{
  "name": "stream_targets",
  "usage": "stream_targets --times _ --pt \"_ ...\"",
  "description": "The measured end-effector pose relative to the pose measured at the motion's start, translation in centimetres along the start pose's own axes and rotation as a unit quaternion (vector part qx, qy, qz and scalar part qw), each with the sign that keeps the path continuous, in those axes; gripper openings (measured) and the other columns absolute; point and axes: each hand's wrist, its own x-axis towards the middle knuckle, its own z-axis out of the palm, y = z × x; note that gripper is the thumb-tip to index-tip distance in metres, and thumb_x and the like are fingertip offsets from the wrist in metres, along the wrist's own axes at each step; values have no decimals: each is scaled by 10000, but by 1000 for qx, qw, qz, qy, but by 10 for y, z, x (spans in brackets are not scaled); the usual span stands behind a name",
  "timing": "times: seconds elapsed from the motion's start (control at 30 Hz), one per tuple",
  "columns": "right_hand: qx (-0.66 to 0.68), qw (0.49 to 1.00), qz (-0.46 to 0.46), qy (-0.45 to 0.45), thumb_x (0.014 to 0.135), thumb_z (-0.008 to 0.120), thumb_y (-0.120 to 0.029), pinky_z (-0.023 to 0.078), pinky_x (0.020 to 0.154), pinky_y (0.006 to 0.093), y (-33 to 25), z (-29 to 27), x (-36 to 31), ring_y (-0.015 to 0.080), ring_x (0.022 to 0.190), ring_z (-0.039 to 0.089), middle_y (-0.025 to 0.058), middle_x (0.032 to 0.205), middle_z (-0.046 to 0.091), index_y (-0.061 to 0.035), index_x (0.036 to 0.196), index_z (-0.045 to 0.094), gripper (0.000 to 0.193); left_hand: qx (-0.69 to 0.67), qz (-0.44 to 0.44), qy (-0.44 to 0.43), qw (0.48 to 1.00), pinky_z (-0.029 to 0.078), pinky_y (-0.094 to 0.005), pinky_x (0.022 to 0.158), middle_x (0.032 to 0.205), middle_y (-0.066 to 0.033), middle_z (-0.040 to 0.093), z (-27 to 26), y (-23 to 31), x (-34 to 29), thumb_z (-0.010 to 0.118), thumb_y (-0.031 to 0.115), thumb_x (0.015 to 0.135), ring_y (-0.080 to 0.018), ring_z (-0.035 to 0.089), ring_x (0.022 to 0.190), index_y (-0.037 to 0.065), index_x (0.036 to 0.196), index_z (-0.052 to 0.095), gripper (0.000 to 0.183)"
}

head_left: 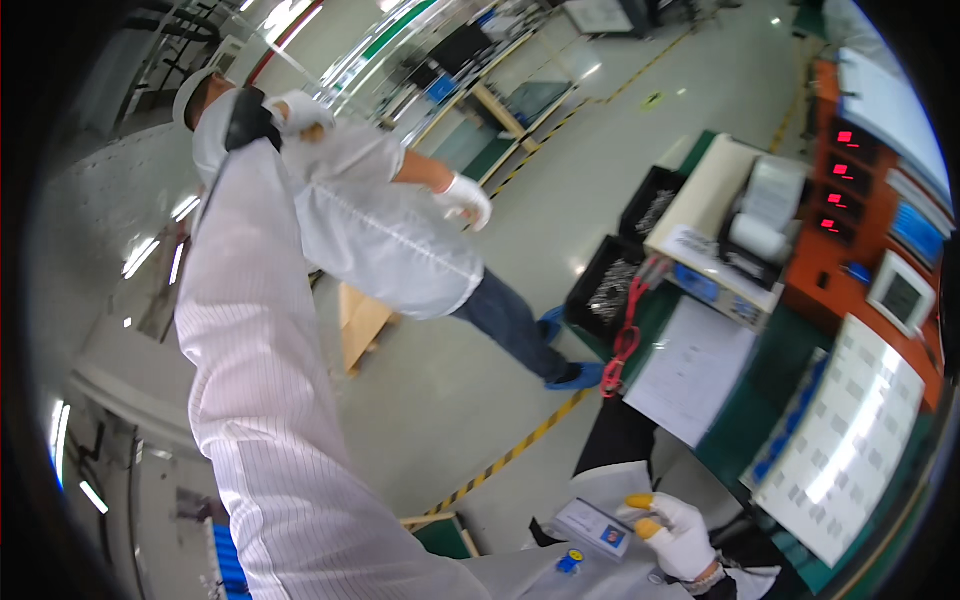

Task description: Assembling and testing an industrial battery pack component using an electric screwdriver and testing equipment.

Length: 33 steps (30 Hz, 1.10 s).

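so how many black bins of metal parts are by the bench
2. One black bin sits low by the bench's left edge, beside the red cable. The other black bin is just behind it. More may be hidden behind the bench.

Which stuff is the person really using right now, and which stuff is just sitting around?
In use:
- right hand, in a white glove with yellow fingertips
- small badge card that it touches
- left hand, raised in a dark glove

Lying about:
- paper sheet
- red cable
- black bins
- grid tray
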Motion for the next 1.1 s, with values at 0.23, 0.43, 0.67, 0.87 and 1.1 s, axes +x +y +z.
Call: stream_targets --times 0.23,0.43,0.67,0.87,1.1 --pt "-222 959 -172 37 901 622 -178 507 873 384 11 41 -88 332 992 643 171 1082 666 -38 1150 649 287 74 187 132 971 540 -455 775 886 -210 693 114 249 -100 629 299 771 -377 680 855 65 858 737 272" --pt "-345 874 -318 126 885 618 -159 517 825 401 -23 51 -149 342 907 640 169 980 653 -28 1115 663 269 -93 449 237 856 524 -421 695 815 -113 662 188 393 -276 705 248 769 -324 655 783 98 857 704 174" --pt "-446 768 -308 340 881 658 -80 526 836 306 -56 24 -207 198 915 676 112 999 709 -9 1128 662 257 -235 524 220 788 512 -388 722 895 -121 625 210 489 -327 693 225 794 -310 636 826 76 1011 691 263" --pt "-417 737 -227 482 905 652 -264 528 858 330 -79 -24 -215 264 937 697 180 1015 714 -18 1184 669 372 -297 546 268 736 502 -387 751 904 -130 611 201 535 -291 688 223 800 -314 627 837 66 1031 685 279" --pt "-476 644 -235 550 892 666 -299 515 912 317 -114 -101 -178 259 993 692 147 1094 718 -45 1172 696 379 -255 543 320 733 484 -430 907 1078 -161 641 205 607 -249 629 414 839 -344 605 1049 66 1137 678 461"
